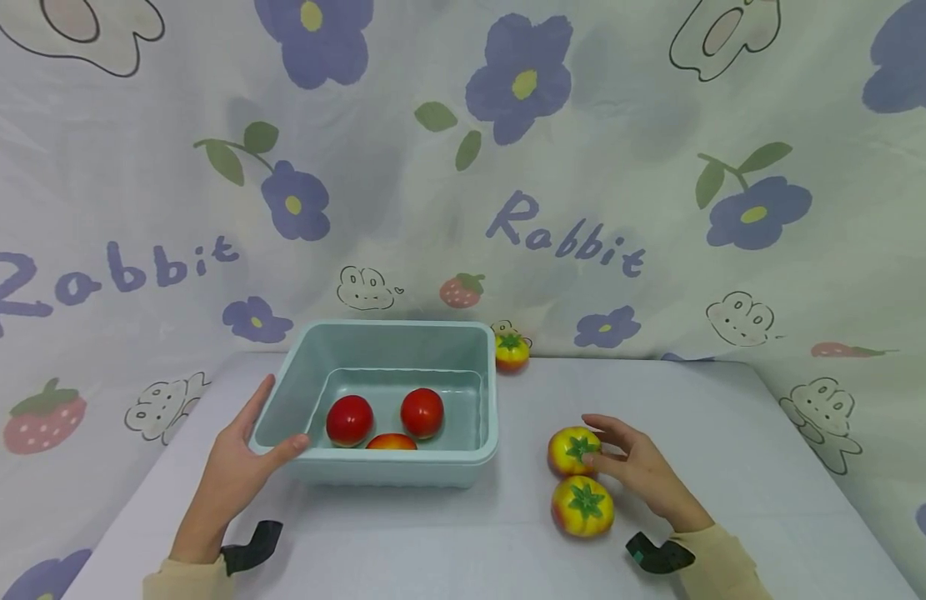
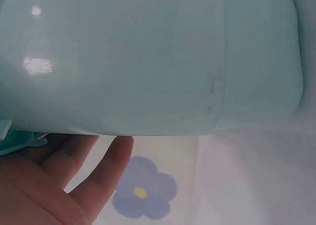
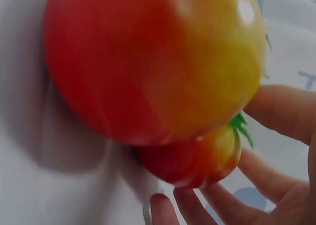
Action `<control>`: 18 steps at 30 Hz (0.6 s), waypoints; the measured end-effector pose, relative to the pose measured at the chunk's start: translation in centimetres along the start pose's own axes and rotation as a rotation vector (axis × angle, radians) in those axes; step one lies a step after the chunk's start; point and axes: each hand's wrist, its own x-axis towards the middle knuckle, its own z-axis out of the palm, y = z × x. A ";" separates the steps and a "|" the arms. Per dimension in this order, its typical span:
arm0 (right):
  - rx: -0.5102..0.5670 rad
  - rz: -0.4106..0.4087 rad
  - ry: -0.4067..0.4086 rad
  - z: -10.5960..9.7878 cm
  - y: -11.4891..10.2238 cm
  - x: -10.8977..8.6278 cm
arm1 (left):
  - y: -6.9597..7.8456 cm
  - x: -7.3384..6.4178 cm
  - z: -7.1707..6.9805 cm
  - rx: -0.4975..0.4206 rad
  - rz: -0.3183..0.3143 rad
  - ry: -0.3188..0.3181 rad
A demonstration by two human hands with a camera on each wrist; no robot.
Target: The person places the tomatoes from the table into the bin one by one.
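The left hand [image 1: 233, 471] holds the front left corner of a pale blue-green plastic basin [image 1: 402, 471]. Its thumb lies over the front rim, and its fingers reach along the outer left wall. Inside the basin are two red tomatoes [image 1: 349, 421] and a partly hidden orange-red one. At the right, two yellow-red tomatoes with green star-shaped tops stand close together. Around the farther tomato [image 1: 573, 451] the right hand [image 1: 646, 475] spreads its fingers, thumb by the green top. The nearer tomato [image 1: 583, 507] fills much of the right wrist view, partly covering the farther one.
Another yellow-red tomato [image 1: 512, 353] sits behind the basin's right back corner. A white cloth covers the table [image 1: 447, 550]. Behind it hangs a curtain [image 1: 402, 208] printed with flowers, rabbits and lettering. Dark bands [image 1: 252, 546] sit at both wrists.
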 end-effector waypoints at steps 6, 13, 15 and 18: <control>-0.021 -0.020 -0.068 -0.3 0.4 -0.1 | 0.0 0.0 0.0 0.000 -0.003 -0.006; -0.068 -0.044 -0.089 -0.4 0.9 0.1 | -0.1 0.0 0.0 0.005 0.000 -0.008; -0.066 -0.038 -0.082 -0.3 1.1 0.1 | -0.2 0.0 0.0 0.001 0.004 -0.006; -0.062 -0.027 -0.074 -0.2 1.3 0.2 | -0.3 0.0 0.0 -0.002 0.006 -0.003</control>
